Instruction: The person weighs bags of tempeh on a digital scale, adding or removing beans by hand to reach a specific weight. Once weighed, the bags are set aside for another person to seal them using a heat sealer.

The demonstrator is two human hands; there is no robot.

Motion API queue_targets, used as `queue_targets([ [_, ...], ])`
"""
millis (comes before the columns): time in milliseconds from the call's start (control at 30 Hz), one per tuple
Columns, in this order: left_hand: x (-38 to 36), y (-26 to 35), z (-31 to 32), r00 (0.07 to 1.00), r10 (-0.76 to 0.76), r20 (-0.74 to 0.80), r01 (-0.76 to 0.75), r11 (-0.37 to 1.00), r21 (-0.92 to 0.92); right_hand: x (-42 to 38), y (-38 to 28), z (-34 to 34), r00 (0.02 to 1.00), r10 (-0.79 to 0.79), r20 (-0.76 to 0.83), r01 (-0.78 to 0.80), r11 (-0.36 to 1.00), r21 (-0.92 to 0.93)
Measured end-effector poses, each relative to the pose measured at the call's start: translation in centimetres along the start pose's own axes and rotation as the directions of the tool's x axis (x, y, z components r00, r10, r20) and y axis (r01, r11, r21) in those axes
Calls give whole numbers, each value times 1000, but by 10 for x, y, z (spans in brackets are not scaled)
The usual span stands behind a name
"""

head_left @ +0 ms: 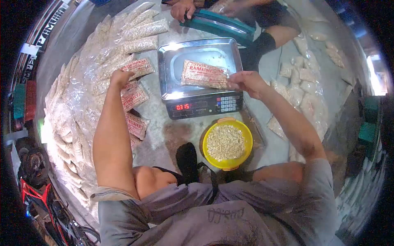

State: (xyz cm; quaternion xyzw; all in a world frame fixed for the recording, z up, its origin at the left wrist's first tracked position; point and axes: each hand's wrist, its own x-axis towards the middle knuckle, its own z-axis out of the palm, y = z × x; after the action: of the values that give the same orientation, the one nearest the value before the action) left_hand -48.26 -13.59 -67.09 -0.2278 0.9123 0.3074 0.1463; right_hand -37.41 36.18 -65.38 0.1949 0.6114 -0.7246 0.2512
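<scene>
A digital scale with a steel tray [170,95] sits before me, its red display reading 0.315. On the tray lies a clear plastic bag with red print [204,74], full of pale pieces. The thumb and fingers of my right hand [249,83] pinch the right end of this bag. Over to the left, my left hand [122,77] is closed on the near end of another red-printed bag [139,67], beside the pile. Its fingertips are partly hidden. A yellow bowl [249,141] of loose pale pieces [225,142] stands below the scale.
Many filled bags [141,37] are heaped along the left, with more red-printed ones [135,97] at its edge. Further bags [301,82] lie on the right. Across from me a person's hand [183,10] rests on a green sealer-like device [219,25].
</scene>
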Motion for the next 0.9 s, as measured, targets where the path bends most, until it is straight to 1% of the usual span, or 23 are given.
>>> queue_targets([
  [33,-2,1,0,1000,9,-22,-9,1000,-2,1,1,-2,1000,0,2,0,1000,0],
  [100,-3,0,-1,1000,17,-18,-17,1000,-2,0,3,-9,999,20,39,-22,998,65],
  [133,-2,-1,-1,1000,27,-12,-27,1000,-3,-1,3,-11,999,21,41,-24,998,63],
  [200,0,-3,0,1000,17,-15,-17,1000,6,-7,4,-16,997,-45,56,35,985,166],
  [233,2,-3,0,1000,9,-18,-9,1000,16,-10,3,-20,997,-45,57,35,986,164],
  [300,3,-3,1,999,24,-33,-23,999,31,-21,-4,-28,994,-16,111,5,995,103],
  [367,1,0,3,998,22,-53,-19,999,45,-43,-14,-25,994,-19,110,6,993,117],
  [433,5,1,3,996,67,66,-66,998,-18,-59,-17,-20,990,-9,138,-8,992,123],
  [500,31,-9,6,981,180,71,-193,941,279,-68,-12,-20,957,60,283,-46,997,-57],
  [533,29,-7,9,996,78,47,-86,974,208,-74,-7,-12,950,75,303,-58,996,-63],
  [567,25,-1,11,999,-21,30,16,991,133,-82,-2,-5,927,147,344,-39,953,-301],
  [600,23,1,12,999,-34,27,30,991,133,-90,4,0,905,222,363,-1,855,-519],
  [633,22,3,13,1000,-10,-8,11,991,134,-94,21,5,865,236,444,76,812,-579],
  [667,21,5,14,999,16,-41,-11,991,135,-96,42,11,818,255,516,157,763,-627],
  [700,16,12,12,999,12,-40,-7,991,135,-104,56,19,774,211,597,323,680,-659],
  [733,12,19,9,1000,-10,-18,13,976,216,-112,68,26,716,179,675,480,576,-662],
  [767,7,24,6,999,-33,2,31,955,295,-118,82,31,715,181,675,479,577,-662],
  [833,10,20,7,1000,-21,7,18,960,278,-123,106,36,683,59,728,701,226,-676],
  [867,13,19,7,1000,-5,9,2,965,261,-118,117,31,683,60,728,701,227,-676],
  [900,15,16,7,1000,-6,10,4,965,261,-115,123,24,694,144,705,687,159,-709],
])
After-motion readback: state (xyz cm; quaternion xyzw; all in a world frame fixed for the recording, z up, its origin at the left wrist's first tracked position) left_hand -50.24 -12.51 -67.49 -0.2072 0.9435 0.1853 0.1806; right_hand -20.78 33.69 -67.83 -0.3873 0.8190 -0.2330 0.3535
